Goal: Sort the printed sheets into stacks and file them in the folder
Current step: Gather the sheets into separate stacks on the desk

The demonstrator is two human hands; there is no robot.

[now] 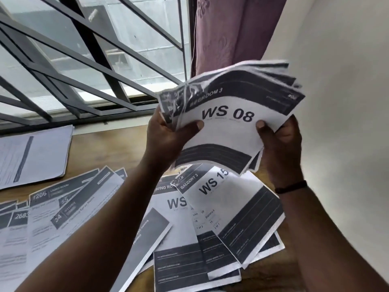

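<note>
Left hand (168, 135): grips the left edge of the held bundle (231, 123), thumb curled over the top sheet at 9 o'clock of "WS 08", fingers behind the paper.
Right hand (277, 142): grips the same bundle at its right lower edge, thumb pressed on the top sheet at 3 o'clock of the print, fingers hidden behind. A dark band (291, 186) sits on that wrist.
Held bundle: many printed sheets, fanned and curled, raised above the bench (105, 150); top sheet reads "BEDROOM 3" and "WS 08".
WS pile (231, 218): loose sheets on the bench at 6 o'clock of the bundle, overlapping; the top one reads "BALCONY 3", "WS 15", another beneath shows "LIVING" and "WS".
Numbered sheets (63, 207): spread at 8 o'clock, overlapping, with "1206", "55", "34", "2683".
White stack (35, 154): at 9 o'clock, near the window sill, apart from the others.
Folder: cannot tell; none is seen.
Behind: barred window (84, 60) at 11 o'clock, purple curtain (227, 28) at 12 o'clock.
</note>
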